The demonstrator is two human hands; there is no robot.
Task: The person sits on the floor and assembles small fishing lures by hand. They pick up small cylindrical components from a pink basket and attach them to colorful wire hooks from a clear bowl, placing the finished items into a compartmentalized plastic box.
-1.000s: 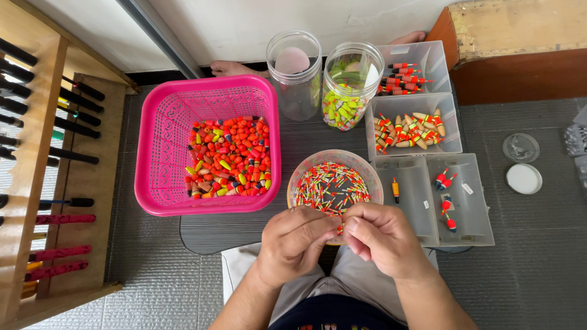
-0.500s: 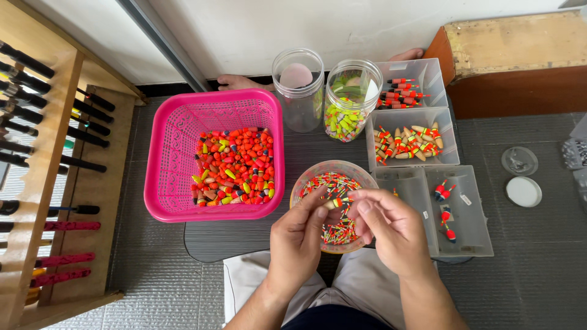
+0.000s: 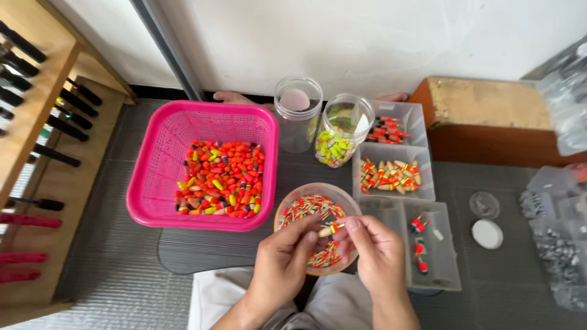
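My left hand (image 3: 282, 263) and my right hand (image 3: 378, 256) meet over a round clear bowl (image 3: 292, 203) filled with thin red, green and white striped sticks. Between the fingertips of both hands I hold a small fishing float (image 3: 331, 230), tan with an orange and yellow band, lying level. A pink plastic basket (image 3: 153, 183) to the left holds a heap of orange, red and yellow float bodies (image 3: 221, 178).
Two clear jars (image 3: 296, 116) (image 3: 343, 131) stand behind the bowl, one holding yellow-green floats. A clear compartment tray (image 3: 428, 256) on the right holds sorted floats. A wooden rack (image 3: 36, 122) with rods fills the left. A wooden box (image 3: 489, 116) and bags of grey weights (image 3: 559, 256) lie right.
The camera has come closer and tilted. My hands have risen from the bowl's near edge and now hold one float between their fingertips.
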